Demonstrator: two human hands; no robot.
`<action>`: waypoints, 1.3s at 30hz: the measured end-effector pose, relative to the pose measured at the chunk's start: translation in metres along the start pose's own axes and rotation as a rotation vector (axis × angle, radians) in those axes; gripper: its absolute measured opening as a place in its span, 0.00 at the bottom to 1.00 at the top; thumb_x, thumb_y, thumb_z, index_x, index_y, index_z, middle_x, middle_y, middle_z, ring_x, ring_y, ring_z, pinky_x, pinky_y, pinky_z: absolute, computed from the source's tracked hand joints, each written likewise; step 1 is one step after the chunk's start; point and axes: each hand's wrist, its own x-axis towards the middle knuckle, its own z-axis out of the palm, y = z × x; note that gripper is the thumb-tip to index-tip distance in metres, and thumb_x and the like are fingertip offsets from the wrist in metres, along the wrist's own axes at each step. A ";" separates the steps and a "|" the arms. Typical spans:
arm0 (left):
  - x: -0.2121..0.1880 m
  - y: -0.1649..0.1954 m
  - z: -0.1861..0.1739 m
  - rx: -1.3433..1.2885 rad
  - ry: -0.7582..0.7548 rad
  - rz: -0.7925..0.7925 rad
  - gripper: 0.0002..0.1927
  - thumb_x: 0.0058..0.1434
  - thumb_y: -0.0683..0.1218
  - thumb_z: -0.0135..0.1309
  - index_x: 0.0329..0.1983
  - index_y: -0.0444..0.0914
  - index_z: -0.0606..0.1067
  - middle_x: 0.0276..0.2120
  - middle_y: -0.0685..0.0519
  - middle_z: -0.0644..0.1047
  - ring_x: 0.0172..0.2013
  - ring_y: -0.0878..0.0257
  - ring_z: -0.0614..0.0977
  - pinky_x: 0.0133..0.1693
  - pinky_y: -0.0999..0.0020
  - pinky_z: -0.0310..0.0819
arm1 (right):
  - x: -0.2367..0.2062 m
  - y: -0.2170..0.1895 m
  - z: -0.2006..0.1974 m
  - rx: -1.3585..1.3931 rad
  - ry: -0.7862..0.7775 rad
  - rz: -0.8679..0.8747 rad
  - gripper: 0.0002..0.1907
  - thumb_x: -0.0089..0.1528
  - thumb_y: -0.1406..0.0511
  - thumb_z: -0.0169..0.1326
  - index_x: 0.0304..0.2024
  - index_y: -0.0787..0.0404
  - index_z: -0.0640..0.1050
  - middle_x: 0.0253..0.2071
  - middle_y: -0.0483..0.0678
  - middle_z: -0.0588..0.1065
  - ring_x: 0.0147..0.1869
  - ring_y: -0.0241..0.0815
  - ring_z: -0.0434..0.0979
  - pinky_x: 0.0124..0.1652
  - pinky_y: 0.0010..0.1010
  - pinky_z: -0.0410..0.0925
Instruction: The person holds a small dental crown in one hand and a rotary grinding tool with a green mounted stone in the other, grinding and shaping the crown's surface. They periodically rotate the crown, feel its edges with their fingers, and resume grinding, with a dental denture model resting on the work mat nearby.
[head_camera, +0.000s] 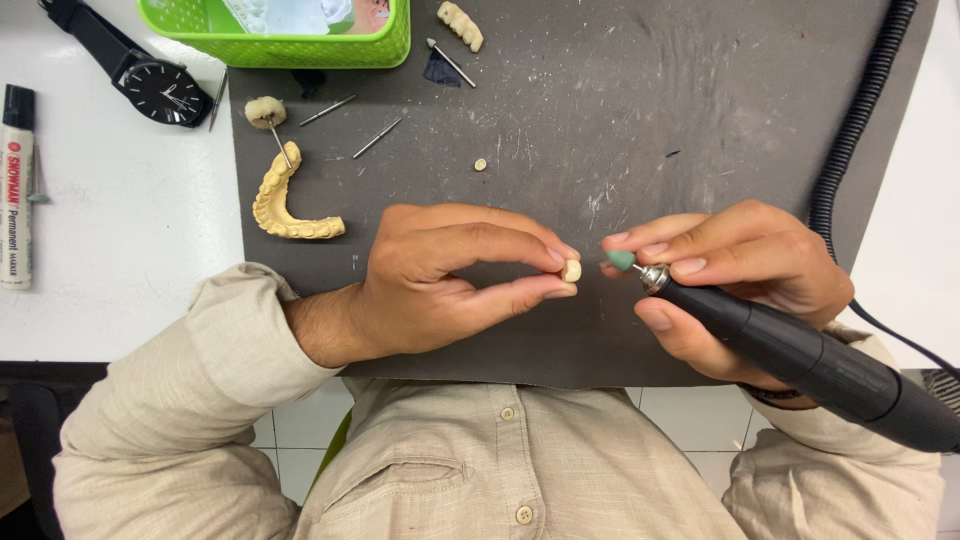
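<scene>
Both hands meet at frame centre: the left hand (440, 275) pinches a small tooth crown (571, 270) between thumb and forefinger. Just right of it, the right hand (745, 275) is closed around a black handpiece (800, 355), long axis running to the lower right, green tip (621, 260) almost touching the crown

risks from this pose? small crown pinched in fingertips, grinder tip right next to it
1. The left hand pinches the small cream tooth piece by fingertips only; the green grinding tip sits close, so a slip could nick a finger.
2. So small a grip area may let the piece twist or pop out onto the grey mat.
3. The coiled cord runs behind the right hand holding the black handpiece and might tug it off line.
</scene>
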 end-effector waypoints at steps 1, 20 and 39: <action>0.000 -0.001 0.000 0.015 0.003 -0.010 0.12 0.66 0.38 0.68 0.50 0.38 0.80 0.47 0.51 0.83 0.43 0.64 0.88 0.44 0.76 0.87 | 0.001 0.002 0.000 0.031 0.015 0.007 0.18 0.60 0.71 0.63 0.48 0.60 0.71 0.43 0.52 0.73 0.55 0.48 0.83 0.57 0.45 0.82; 0.007 -0.038 -0.011 0.691 -0.233 0.083 0.16 0.58 0.39 0.65 0.51 0.37 0.81 0.46 0.54 0.77 0.47 0.59 0.78 0.52 0.59 0.67 | -0.004 0.032 0.009 0.057 0.185 -0.040 0.22 0.73 0.52 0.50 0.55 0.64 0.68 0.27 0.56 0.76 0.32 0.49 0.84 0.33 0.37 0.81; 0.017 -0.047 -0.048 0.819 -0.225 -0.012 0.04 0.68 0.41 0.61 0.41 0.35 0.78 0.37 0.49 0.75 0.40 0.51 0.80 0.44 0.55 0.76 | 0.010 0.031 0.015 0.126 0.194 0.040 0.20 0.73 0.55 0.49 0.55 0.65 0.67 0.26 0.54 0.77 0.32 0.45 0.85 0.32 0.35 0.81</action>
